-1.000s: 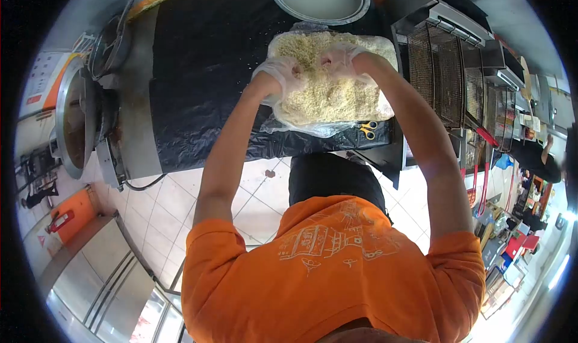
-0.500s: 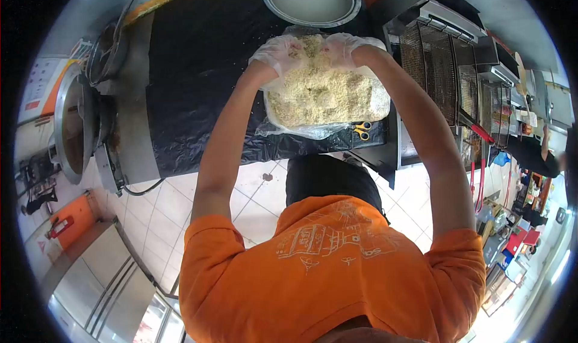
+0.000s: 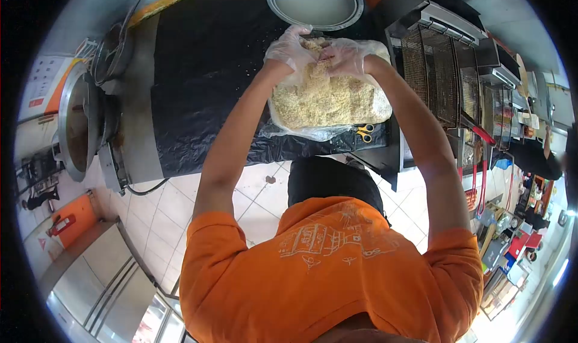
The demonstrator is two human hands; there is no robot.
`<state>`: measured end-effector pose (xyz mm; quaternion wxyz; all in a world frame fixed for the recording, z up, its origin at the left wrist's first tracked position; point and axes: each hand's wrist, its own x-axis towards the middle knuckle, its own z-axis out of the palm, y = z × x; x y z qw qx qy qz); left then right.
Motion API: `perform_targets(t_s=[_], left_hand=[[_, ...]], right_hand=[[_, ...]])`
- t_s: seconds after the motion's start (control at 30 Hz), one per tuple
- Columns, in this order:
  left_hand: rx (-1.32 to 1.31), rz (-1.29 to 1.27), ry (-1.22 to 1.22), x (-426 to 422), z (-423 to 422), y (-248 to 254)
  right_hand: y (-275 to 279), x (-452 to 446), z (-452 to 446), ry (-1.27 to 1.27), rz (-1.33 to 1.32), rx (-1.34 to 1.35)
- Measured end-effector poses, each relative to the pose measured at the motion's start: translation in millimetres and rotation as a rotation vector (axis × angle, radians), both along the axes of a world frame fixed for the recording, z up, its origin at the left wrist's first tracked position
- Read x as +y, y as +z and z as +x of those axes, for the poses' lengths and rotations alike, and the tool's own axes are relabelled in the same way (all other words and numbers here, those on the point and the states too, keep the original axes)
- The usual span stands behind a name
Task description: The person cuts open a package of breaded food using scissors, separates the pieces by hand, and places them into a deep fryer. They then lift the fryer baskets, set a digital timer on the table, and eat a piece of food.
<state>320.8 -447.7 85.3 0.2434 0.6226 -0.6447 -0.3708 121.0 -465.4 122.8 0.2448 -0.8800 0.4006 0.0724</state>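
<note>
A tray [image 3: 386, 109] lined with clear plastic holds a thick bed of pale yellow crumbs [image 3: 325, 102]. My left hand [image 3: 292, 53], in a clear glove, is at the tray's back left with its fingers spread against the crumbs. Beside it my right hand [image 3: 348, 59], gloved too, curls its fingers into the crumbs near the middle of the back part; what its fingers hold, if anything, is hidden. Yellow-handled scissors [image 3: 365, 133] lie at the tray's front right corner.
Behind the tray stands a round metal bowl [image 3: 315, 4] of whitish liquid. Wire fryer baskets [image 3: 439, 75] with red handles are on the right. A black sheet [image 3: 198, 78] covers the counter. A large pan [image 3: 77, 119] stands far left. Another person [image 3: 533, 157] is at the far right.
My left hand has moved right, nearer my right hand, after both went toward the tray's back edge. My right hand has come slightly forward again. The crumbs between them have shifted.
</note>
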Motion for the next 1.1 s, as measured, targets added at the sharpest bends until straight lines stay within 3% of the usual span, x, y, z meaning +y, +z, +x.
perform_targets(t_s=[0.03,0.13,0.2,0.27,0.33,0.37,0.47,0.53,0.63,0.7,0.77,0.83,0.87,0.9,0.93,1.0,1.1], left_hand=[[-0.001,-0.003,0.0,-1,3,2],[0.103,0.063,-0.077,-1,21,10],[0.173,-0.03,-0.045,3,35,13],[0.107,-0.067,0.005,11,41,14],[-0.02,-0.07,0.107,18,46,2],[0.234,-0.028,0.149,14,52,-38],[0.194,-0.002,0.195,38,49,-44],[0.23,0.012,0.225,51,42,-47],[0.046,-0.064,0.289,70,34,-44],[-0.06,-0.214,0.172,80,33,-52],[-0.107,-0.175,0.199,83,28,-49],[-0.221,-0.033,0.295,81,19,-44],[-0.27,-0.017,0.236,84,12,-29],[-0.322,0.115,0.217,82,5,-15],[-0.374,0.05,0.198,88,3,-21],[-0.502,-0.016,0.089,101,-11,-9],[-0.608,-0.01,-0.022,101,-20,-33]], right_hand=[[-28,-8,-6,0.01,0.004,-0.044],[-24,6,-6,-0.084,0.025,-0.091],[-21,7,-4,-0.123,0.038,-0.1],[-24,2,-5,-0.165,0.048,-0.111],[-40,-17,-11,0.049,0.061,0.069],[-38,-18,-12,0.045,0.058,0.069],[-4,-14,1,0.079,-0.045,0.107],[44,6,16,-0.098,0.047,0.038],[43,0,14,-0.09,0.038,-0.02],[50,3,12,-0.095,0.058,-0.037],[55,6,9,-0.176,0.093,-0.076],[74,3,4,-0.078,0.007,0.018],[72,6,-9,-0.066,-0.164,-0.122],[79,2,-20,-0.025,-0.149,-0.085],[114,14,-30,0.002,-0.188,-0.094],[145,13,-56,-0.196,-0.069,0.038],[173,6,-112,-0.08,-0.189,-0.079]])
